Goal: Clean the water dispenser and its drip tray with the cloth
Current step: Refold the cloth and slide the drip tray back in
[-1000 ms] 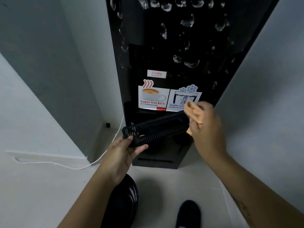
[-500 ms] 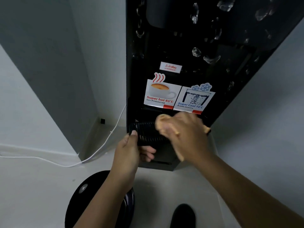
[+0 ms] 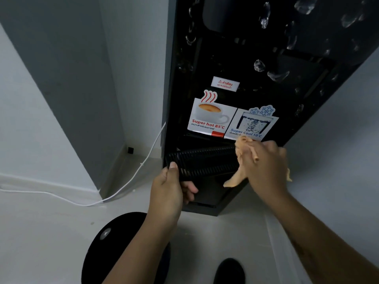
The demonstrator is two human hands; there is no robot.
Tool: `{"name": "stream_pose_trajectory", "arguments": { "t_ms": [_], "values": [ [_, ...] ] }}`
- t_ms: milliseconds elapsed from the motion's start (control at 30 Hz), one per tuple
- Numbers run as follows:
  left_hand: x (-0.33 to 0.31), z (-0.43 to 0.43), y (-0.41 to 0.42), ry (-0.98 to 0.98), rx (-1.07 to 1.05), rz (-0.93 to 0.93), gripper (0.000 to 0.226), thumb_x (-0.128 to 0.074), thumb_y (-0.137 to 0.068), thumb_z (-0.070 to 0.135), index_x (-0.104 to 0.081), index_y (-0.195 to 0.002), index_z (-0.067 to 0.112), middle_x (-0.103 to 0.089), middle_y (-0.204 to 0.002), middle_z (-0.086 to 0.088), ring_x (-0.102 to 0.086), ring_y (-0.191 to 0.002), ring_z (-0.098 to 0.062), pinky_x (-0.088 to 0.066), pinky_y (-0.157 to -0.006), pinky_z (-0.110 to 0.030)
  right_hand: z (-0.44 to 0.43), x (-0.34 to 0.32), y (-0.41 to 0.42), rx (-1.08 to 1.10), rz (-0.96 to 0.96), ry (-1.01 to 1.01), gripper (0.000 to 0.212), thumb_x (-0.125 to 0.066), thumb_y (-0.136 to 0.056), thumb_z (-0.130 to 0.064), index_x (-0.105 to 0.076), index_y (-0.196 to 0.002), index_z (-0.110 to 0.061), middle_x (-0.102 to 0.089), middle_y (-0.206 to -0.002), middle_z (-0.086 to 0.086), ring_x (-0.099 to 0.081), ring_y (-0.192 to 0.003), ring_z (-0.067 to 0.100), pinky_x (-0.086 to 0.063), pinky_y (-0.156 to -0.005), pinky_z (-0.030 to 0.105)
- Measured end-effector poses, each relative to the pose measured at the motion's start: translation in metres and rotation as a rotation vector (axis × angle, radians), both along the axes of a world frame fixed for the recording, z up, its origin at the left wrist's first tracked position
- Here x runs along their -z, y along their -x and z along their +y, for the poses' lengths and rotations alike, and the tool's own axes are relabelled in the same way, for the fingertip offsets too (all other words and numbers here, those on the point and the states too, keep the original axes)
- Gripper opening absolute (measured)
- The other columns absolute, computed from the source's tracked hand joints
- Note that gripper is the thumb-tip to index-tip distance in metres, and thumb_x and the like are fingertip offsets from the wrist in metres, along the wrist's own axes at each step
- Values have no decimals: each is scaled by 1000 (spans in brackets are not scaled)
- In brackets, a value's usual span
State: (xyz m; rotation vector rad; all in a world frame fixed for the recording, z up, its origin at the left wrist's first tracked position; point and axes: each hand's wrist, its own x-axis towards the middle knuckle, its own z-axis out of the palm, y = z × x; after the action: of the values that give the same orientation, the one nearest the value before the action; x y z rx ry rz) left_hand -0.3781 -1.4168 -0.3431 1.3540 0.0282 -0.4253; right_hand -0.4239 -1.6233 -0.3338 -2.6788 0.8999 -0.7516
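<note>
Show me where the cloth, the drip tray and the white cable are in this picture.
cloth (image 3: 233,179), head view, on its lower hanging flap.
drip tray (image 3: 205,160), head view, on the middle of its slatted top.
cable (image 3: 141,164), head view, on its small tie.

drip tray before water dispenser, cloth at its right end

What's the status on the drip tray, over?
Left hand grips drip tray, left end. Right hand holds cloth on its right end. Tray in front of water dispenser, nothing blocking.
</note>
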Motion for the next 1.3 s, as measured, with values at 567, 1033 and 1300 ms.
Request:
{"name": "stream_pose_trajectory", "arguments": {
  "t_ms": [567, 1033, 1300],
  "values": [
    [5, -3, 7, 10, -29, -7, 34, -48, -102, 21, -56, -91, -10, -63, -65, -15, -58, -57, -21, -46, -53, -27, 99, -7, -35, -380, 28, -16, 31, -53, -92, -28, -65, -120, -29, -55, -109, 5, -47, -102, 27, -40, -85, 40],
    [5, 0, 2, -43, -77, -13, 41, -38, -105, 28, -51, -72, 8, -54, -55, -7, -50, -50, -18, -41, -50, -26, 91, -15, -38, -268, 159, 57, 68, -26, -78, -80, -54, -104, -24, -46, -109, -5, -37, -102, 19, -36, -89, 38],
    [8, 11, -4, -61, -48, -71, 46, -33, -107, 30, -50, -72, 4, -54, -48, -6, -46, -42, -16, -37, -48, -29, 24, -10, -17, -129, -56, -88, 38, -45, -82, -15, -74, -106, -22, -57, -116, 4, -44, -108, 27, -36, -92, 38]
  ]
}}
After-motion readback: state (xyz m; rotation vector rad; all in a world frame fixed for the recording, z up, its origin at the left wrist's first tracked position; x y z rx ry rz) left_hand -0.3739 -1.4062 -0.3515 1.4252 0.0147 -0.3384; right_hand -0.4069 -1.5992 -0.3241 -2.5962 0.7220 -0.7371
